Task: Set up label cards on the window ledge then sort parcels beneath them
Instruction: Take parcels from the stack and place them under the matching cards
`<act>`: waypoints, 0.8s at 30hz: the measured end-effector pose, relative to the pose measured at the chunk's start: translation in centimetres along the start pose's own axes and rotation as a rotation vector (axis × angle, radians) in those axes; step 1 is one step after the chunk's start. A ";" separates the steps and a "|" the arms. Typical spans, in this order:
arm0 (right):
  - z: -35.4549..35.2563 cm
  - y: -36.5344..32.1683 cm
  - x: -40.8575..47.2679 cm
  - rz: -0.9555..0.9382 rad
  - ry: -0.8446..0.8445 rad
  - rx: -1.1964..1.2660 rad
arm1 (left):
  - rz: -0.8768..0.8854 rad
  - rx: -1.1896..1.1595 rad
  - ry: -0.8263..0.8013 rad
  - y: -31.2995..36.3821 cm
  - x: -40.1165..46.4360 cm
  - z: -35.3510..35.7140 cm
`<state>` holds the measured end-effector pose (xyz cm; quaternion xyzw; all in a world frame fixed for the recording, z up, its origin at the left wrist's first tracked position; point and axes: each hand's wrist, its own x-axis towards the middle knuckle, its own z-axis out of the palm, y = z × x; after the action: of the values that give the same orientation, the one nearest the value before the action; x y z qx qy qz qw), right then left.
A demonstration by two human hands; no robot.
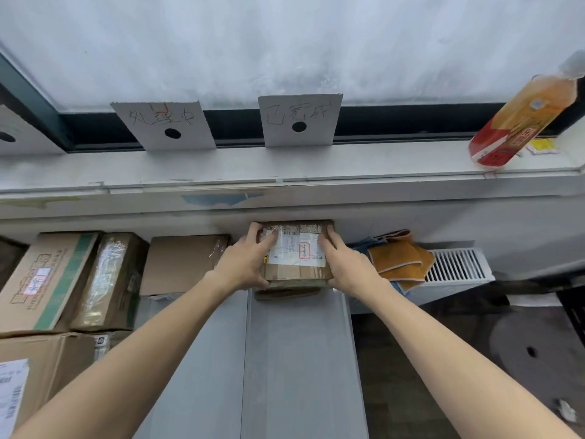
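A drink bottle [524,114] stands on the ledge; orange cloths [400,259] beside a vent [457,264].

Both bare arms stretch forward, nearly straight; left hand [245,263] and right hand [343,263] face each other, fingers curled, clamping from opposite sides.

The small parcel [297,253] sits tight under the window ledge [285,188], so nothing passes above or behind it. Left, a plain brown box [182,264] lies near, leaving a narrow gap. Right, orange cloths [400,258] and a white vent grille [457,264] crowd the side. The grey tabletop [297,359] in front lies open.
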<state>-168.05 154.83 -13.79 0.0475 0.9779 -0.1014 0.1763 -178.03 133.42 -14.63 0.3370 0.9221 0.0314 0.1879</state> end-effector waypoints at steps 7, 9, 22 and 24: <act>-1.5 -0.9 -3.8 0.020 0.013 0.045 | -0.102 -0.004 0.038 2.2 -4.9 -0.1; -0.2 -0.6 -6.0 -0.021 0.039 0.061 | -0.112 -0.025 0.107 2.1 -8.0 1.3; -1.2 -6.7 -11.5 -0.237 -0.040 -0.101 | -0.218 0.004 0.099 -0.3 -20.6 1.7; -1.5 -9.4 -11.6 -0.268 -0.031 -0.124 | -0.241 -0.005 0.129 -1.6 -23.8 1.1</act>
<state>-158.93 145.28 -6.57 -0.0959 0.9771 -0.0639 0.1790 -161.96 117.03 -8.20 0.2206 0.9660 0.0326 0.1313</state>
